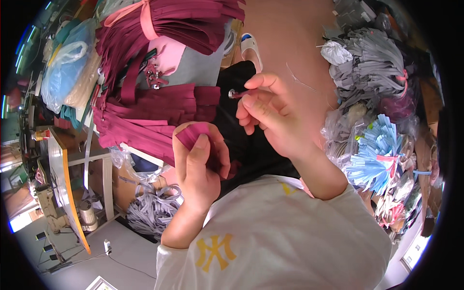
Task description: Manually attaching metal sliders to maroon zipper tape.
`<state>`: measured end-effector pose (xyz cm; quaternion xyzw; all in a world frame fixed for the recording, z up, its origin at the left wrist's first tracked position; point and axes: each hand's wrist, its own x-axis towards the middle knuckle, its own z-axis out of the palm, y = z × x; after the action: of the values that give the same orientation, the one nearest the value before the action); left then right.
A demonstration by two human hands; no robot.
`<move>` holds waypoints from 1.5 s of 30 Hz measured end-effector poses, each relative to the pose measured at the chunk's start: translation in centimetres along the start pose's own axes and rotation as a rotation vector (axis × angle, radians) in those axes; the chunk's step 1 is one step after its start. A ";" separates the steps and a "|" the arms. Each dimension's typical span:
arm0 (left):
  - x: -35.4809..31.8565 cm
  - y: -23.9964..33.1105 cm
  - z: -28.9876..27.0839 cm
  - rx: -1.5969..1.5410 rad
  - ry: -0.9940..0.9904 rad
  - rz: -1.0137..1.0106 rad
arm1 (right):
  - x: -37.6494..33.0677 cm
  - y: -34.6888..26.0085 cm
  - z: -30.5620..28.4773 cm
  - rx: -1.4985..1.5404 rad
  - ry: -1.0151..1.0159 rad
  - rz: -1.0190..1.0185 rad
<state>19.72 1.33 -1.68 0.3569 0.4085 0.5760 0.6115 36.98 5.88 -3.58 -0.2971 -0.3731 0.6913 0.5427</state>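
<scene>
Left hand (199,157) curls round maroon fabric (193,133), right hand (270,107) pinches, angled inward.

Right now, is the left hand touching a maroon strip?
Touching: the head view shows the left hand with its thumb lying on a maroon strip.

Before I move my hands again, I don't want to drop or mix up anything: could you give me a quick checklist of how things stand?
1. Left hand has hold of the maroon fabric: ok, it sits in a curled grip.
2. Right hand has hold of the small metal-ended piece: ok, pinched, with its shiny end exposed.
3. Hands clear of each other: ok, a gap shows between them.
4. Stacked maroon strips evenly lined up: not ok, their ends are uneven.
5. Other small metal pieces in sight: ok, clustered beyond the stacked strips.
6. Number of layers in the left hand: cannot tell, the hand hides much of the fabric.
</scene>
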 end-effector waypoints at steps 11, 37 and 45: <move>-0.3 -0.6 0.8 0.093 0.011 -0.049 | -0.6 -2.1 -2.8 -0.155 0.075 -0.175; -2.2 -7.6 4.8 0.248 -0.293 -0.604 | -16.7 10.9 -20.5 -0.101 0.937 -0.078; 4.9 -15.0 5.1 0.243 -0.084 -0.978 | -18.0 32.5 -43.2 0.318 1.536 0.536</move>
<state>30.60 5.19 -13.67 0.2153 0.5669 0.1555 0.7798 59.28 -7.59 -54.33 -0.6853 0.2870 0.4464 0.4988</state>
